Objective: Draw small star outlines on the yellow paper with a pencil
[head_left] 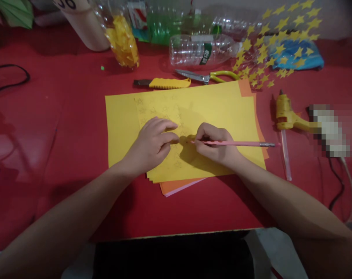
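Observation:
My right hand [215, 144] grips a pink pencil [242, 143], its tip close to the sheet and its eraser end pointing right. Under both hands lies a yellow paper sheet [222, 112] with several small pencilled stars in columns on its left half. My left hand [154, 143] rests on that sheet with its fingers apart, holding nothing. Its fingertips are just left of the pencil tip. Beneath the yellow paper, orange paper [176, 186] and a pink sheet edge stick out toward me.
Behind the paper lie a yellow box cutter [170, 83], scissors [205, 77] and a clear plastic bottle [205, 50]. Cut yellow stars [263, 54] are heaped at the back right. A yellow glue gun [284, 112] with a glue stick lies right. A bottle with yellow pieces [122, 42] stands back left.

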A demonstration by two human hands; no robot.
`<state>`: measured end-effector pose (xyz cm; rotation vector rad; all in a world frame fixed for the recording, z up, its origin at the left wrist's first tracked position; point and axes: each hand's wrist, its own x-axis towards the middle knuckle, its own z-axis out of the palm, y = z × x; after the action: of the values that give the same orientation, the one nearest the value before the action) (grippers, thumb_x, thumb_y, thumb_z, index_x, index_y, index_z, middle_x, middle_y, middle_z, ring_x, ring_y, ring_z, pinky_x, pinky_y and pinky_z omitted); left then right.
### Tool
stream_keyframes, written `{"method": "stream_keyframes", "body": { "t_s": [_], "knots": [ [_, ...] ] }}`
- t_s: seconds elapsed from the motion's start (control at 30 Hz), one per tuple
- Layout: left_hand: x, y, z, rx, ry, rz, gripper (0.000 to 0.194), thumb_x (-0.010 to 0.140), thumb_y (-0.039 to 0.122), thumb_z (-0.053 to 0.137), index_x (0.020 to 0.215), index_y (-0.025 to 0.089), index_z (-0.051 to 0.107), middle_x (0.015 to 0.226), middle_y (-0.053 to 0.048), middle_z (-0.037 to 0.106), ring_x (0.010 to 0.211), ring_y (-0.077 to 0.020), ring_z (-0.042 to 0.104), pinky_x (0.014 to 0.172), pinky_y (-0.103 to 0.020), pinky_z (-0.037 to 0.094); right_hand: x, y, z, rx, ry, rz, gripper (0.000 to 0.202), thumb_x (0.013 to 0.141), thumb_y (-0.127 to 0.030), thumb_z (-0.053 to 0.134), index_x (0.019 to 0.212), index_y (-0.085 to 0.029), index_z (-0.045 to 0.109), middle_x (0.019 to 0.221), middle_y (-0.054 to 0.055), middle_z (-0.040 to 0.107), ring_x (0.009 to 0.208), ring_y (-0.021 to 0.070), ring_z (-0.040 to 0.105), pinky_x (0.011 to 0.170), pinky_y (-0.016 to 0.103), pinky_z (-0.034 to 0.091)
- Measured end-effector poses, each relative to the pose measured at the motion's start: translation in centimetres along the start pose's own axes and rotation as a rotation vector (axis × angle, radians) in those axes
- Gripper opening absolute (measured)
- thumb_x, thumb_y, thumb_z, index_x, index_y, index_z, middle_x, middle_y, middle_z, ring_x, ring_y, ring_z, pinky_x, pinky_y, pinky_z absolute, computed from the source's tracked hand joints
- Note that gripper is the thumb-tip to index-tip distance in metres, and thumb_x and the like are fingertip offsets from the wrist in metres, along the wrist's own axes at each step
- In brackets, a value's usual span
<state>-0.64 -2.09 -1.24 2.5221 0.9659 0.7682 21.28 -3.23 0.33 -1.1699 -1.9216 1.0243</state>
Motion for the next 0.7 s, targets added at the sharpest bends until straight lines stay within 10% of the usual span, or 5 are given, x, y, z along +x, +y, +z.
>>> {"method": "stream_keyframes", "body": {
  "t_s": [0.7],
  "knots": [
    [-0.07, -0.03, 0.12, -0.009, -0.007, -0.025, 0.029, 0.088, 0.007, 0.042, 0.091, 0.021, 0.067, 0.112, -0.009, 0.063, 0.107, -0.0262, 0.057, 0.093, -0.047, 0.046, -0.09, 0.09, -0.31, 0.014, -0.066, 0.004, 0.021, 0.070, -0.010, 0.051, 0.063, -0.023, 0.036, 0.054, -0.007, 0.037, 0.048, 0.0059, 0.031, 0.043, 0.022, 0.022]
  ]
}}
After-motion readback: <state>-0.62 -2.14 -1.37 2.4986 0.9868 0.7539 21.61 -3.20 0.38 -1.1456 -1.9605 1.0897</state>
